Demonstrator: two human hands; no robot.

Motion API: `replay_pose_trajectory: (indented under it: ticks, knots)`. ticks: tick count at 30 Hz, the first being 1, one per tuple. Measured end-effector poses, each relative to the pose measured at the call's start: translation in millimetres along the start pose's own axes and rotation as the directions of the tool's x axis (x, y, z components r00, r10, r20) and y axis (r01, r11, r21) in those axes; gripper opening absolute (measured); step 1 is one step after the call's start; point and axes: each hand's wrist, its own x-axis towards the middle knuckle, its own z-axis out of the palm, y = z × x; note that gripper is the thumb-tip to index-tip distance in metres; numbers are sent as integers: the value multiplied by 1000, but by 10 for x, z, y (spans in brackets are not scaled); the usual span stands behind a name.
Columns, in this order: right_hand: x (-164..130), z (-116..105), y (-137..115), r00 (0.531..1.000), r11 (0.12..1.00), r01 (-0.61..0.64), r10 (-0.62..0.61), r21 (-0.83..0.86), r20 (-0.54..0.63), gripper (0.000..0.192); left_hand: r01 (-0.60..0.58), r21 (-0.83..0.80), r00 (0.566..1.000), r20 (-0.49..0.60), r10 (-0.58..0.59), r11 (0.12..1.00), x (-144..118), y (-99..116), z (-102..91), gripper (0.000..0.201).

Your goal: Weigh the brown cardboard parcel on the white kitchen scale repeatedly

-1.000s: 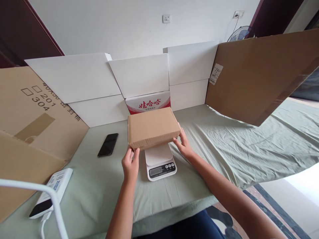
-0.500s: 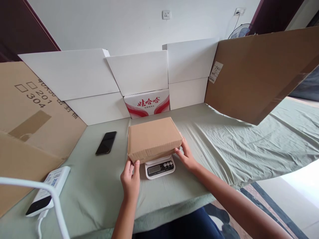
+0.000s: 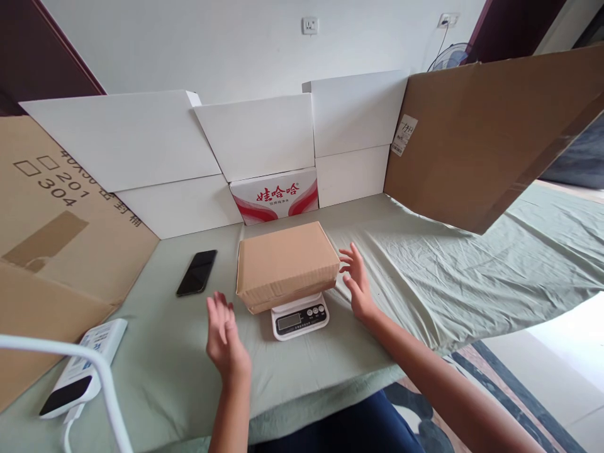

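Observation:
A brown cardboard box [image 3: 285, 261] rests on a small white digital scale [image 3: 301, 319], covering most of its platform. The scale's dark display and several round buttons show in front of the box; I cannot make out any reading. To the left of the box, my left hand [image 3: 226, 336] is open, fingers raised and apart from the cardboard. My right hand [image 3: 357, 283] is open too, its fingers spread close beside the box's right side, holding nothing.
A black smartphone [image 3: 197, 272] lies left of the box. Nearer on the left are a white power strip [image 3: 85, 368] and a curved white tube [image 3: 106, 384]. White boxes [image 3: 255, 135] and large cardboard panels [image 3: 467, 132] wall in the green cloth [image 3: 189, 352].
Both hands have let go of the cardboard box and moved outward, the left one to the left and the right one slightly right. The box stays on the scale.

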Motion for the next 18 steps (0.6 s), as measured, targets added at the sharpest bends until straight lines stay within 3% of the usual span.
replay_pose_trajectory:
  ticks: [4,12,18]
  knots:
    - [17,0,-3,994,998,-51,55,47,-93,63,-1,1,999,-50,1,1000,55,34,-29,68]
    - [-13,27,22,999,1000,-28,28,2,16,54,106,-40,993,46,-104,994,17,-94,-22,64]
    - [-28,18,-3,995,1000,-5,7,-19,102,58,86,156,979,170,-113,984,0,-185,-77,60]
